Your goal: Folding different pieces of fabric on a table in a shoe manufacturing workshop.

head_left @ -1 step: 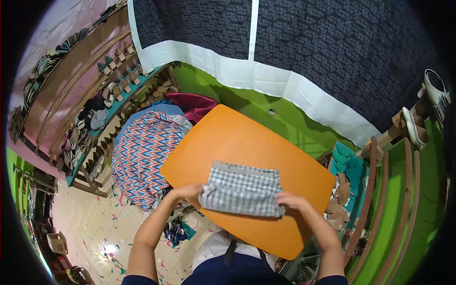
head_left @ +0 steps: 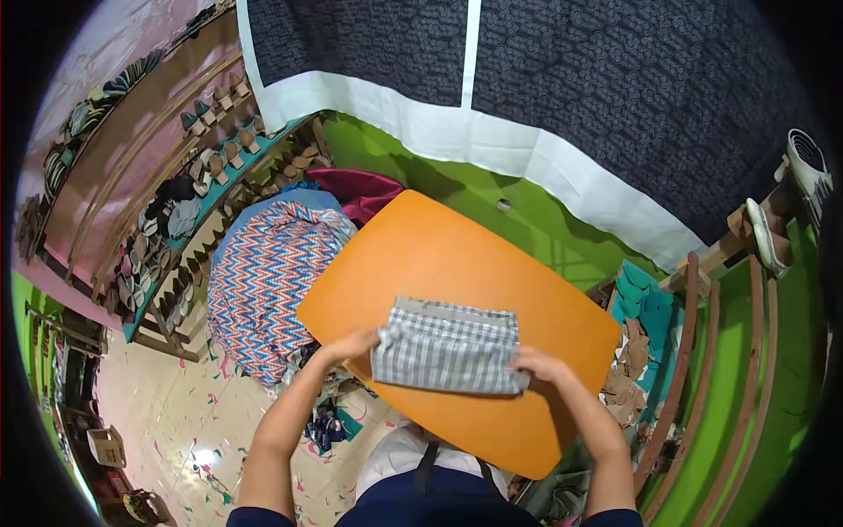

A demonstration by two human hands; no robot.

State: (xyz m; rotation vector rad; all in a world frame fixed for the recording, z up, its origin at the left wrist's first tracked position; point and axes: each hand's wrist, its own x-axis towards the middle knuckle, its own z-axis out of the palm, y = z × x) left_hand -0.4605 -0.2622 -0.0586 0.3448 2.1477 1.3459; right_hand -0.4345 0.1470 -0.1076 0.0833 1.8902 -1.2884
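Pinching the left edge of a folded, oblong grey-and-white checked cloth (head_left: 448, 358) with bare left hand (head_left: 353, 344), the right edge with bare right hand (head_left: 539, 363) (spacing the 2 well apart). Resting it on a smooth, round-cornered orange tabletop (head_left: 457, 250).

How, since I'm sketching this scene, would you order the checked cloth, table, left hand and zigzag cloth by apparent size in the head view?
Largest to smallest:
1. Table
2. Zigzag cloth
3. Checked cloth
4. Left hand
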